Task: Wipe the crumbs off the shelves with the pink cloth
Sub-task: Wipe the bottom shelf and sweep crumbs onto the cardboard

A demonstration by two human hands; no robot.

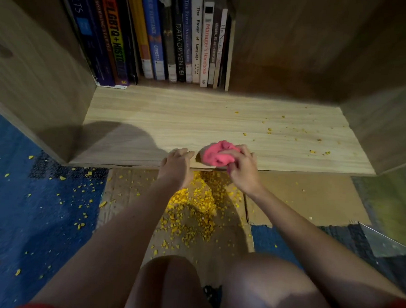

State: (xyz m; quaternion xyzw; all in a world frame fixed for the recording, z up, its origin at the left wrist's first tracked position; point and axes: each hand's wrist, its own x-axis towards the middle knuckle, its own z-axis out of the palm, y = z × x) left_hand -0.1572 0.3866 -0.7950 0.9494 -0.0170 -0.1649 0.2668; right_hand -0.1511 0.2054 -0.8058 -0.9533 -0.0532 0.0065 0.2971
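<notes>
My right hand (242,170) grips a bunched pink cloth (215,153) on the front edge of the light wooden shelf (152,118). My left hand (176,163) rests just left of the cloth, fingers curled over the shelf's front edge, holding nothing. Small yellow crumbs (292,135) are scattered over the right part of the shelf. A big pile of yellow crumbs (194,210) lies on the cardboard below the shelf edge, between my arms.
A row of upright books (170,36) stands at the back left of the shelf. The shelf's side walls (36,86) close it in left and right. A brown cardboard sheet (308,197) and a blue carpet (24,215) strewn with crumbs cover the floor. My knees are at the bottom.
</notes>
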